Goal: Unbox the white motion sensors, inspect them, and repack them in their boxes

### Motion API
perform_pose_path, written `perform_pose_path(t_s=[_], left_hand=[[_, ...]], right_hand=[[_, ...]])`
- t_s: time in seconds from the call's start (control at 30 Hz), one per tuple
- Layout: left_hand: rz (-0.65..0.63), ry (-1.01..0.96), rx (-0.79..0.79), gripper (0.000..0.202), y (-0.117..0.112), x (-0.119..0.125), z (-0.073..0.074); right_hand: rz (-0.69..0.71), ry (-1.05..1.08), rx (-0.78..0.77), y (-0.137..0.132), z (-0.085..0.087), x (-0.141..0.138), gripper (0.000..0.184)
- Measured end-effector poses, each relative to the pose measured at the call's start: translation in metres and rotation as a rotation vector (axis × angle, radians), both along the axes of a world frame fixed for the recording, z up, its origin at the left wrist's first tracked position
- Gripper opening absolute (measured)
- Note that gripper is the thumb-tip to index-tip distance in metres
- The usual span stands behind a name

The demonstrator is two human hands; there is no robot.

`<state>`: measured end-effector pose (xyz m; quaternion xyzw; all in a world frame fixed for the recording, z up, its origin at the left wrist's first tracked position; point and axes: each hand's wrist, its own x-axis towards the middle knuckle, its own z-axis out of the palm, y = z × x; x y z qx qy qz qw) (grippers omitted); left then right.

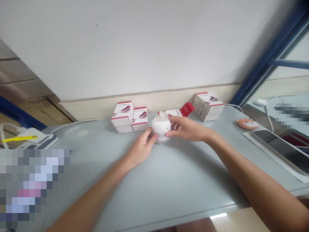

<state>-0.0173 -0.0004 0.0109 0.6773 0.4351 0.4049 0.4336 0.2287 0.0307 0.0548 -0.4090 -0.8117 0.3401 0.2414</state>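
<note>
Between my hands, over the grey table (145, 187), is a small rounded white device (162, 129) wrapped in clear plastic. My left hand (142, 146) grips its lower left side, thumb in front. On its right side my right hand (187, 128) holds it with thumb and fingers. Just behind it lies a white and red box (172, 112) with its red flap (187, 109) raised; the device hides part of this box. I cannot tell whether the device's base touches the table.
White and red boxes (123, 112) stand left of centre, and more boxes (209, 104) stand right, near the wall. An orange animal-face item (247, 123) and a dark flat device (280, 148) lie at right. A white device with a yellow strip (24, 138) sits far left.
</note>
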Motion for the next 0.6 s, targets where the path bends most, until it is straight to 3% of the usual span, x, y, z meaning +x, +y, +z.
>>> perform_pose_path(t_s=[0.17,0.3,0.47,0.6], left_hand=[[0.011,-0.038,0.031,0.040,-0.008,0.002,0.008],[0.066,-0.040,0.039,0.043,-0.003,0.003,0.005],[0.029,0.097,0.002,0.062,0.004,-0.004,0.003],[-0.022,0.170,-0.043,0.066,0.004,-0.008,0.006]], right_hand=[[-0.073,-0.045,0.009,0.000,-0.004,-0.007,0.038],[-0.169,-0.019,-0.021,0.001,-0.011,-0.012,0.045],[-0.091,-0.089,-0.053,0.003,-0.014,-0.010,0.053],[-0.056,-0.160,-0.060,0.001,-0.012,-0.011,0.048]])
